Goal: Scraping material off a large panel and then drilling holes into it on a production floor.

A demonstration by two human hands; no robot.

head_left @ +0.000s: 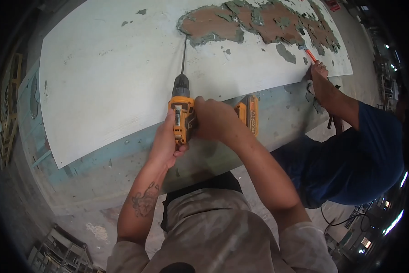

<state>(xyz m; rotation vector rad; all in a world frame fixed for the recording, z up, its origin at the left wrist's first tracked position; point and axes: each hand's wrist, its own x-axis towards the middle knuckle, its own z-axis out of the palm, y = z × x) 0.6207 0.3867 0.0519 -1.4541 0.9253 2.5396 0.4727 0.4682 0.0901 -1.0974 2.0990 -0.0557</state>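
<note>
One wearer (213, 227), one co-worker (354, 159), one yellow-and-black cordless drill (181, 111), one white panel (109, 77).
The wearer shows two hands, one left hand (161, 143) and one right hand (216, 119); the co-worker shows one visible hand (321, 69), making three. There is also one long drill bit (184, 57), one battery pack (251, 116), one orange-handled tool (310, 55) and one blue-green table (95, 168); loose grey-green flakes (285, 53) number several, not exactly countable.

The 2 hands are held close together. The left hand (161, 144) is turned palm inward, its thumb (170, 118) pointed forward, its fingertips (182, 148) curled underneath. The right hand (217, 119) is closed in a grip. The left forearm (138, 216) is marked by a tattoo (145, 199); the right forearm (264, 167) is angled inward.
</note>
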